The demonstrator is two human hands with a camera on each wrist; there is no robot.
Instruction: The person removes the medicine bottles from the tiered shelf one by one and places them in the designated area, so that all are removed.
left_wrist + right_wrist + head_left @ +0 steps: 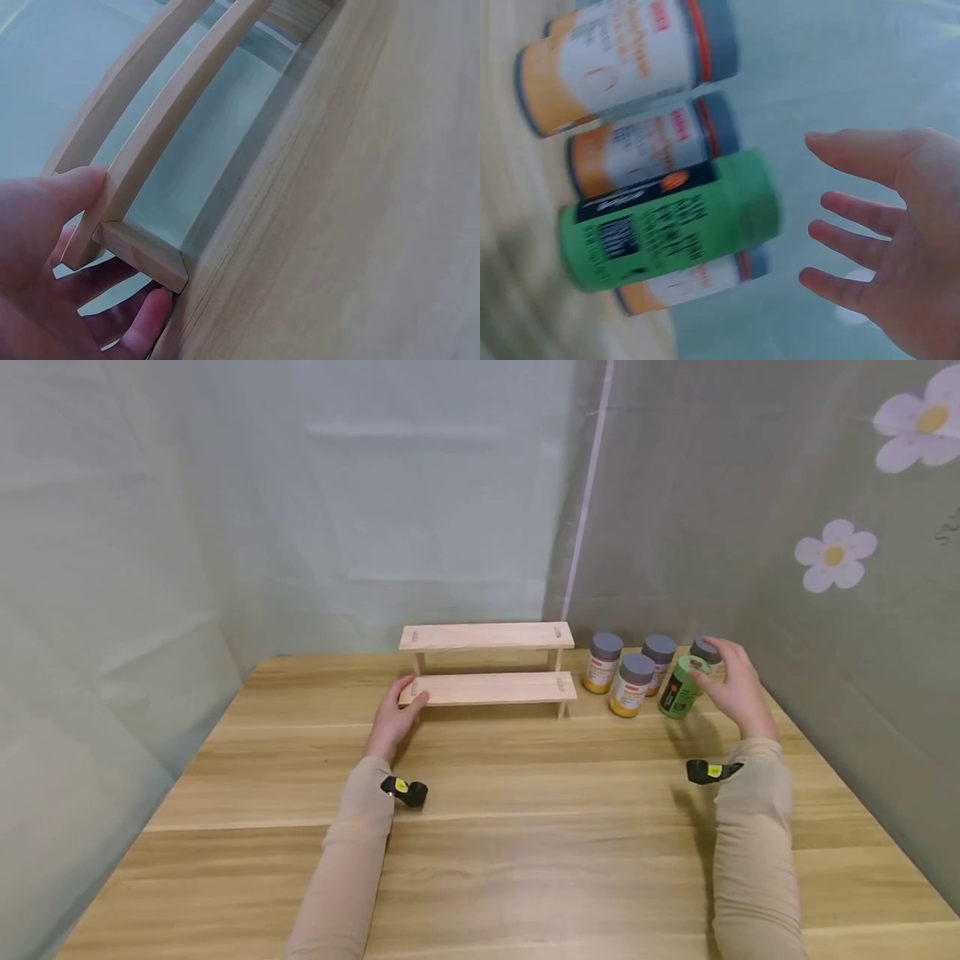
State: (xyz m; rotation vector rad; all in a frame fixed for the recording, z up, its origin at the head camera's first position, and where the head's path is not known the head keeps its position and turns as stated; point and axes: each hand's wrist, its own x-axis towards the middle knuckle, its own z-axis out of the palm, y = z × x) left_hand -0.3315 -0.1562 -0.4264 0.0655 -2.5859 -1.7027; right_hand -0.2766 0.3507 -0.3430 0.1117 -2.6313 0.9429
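Observation:
A two-tier wooden shelf [487,690] stands at the back of the table. My left hand [394,714] grips the left end of its lower board [157,124], thumb at the front and the other fingers behind, near the side leg [142,255]. Beside the shelf, on the right, is a green canister [679,690] with a black label. My right hand [738,689] hovers by its top; in the right wrist view the fingers [855,251] are spread and a gap separates them from the canister. White-and-orange jars [632,687] with grey lids surround the canister.
Pale sheeting [435,510] hangs behind the table and on both sides, with printed flowers [834,556] at the right. The wood-grain table [525,843] extends in front of the shelf. A small black camera sits on each wrist.

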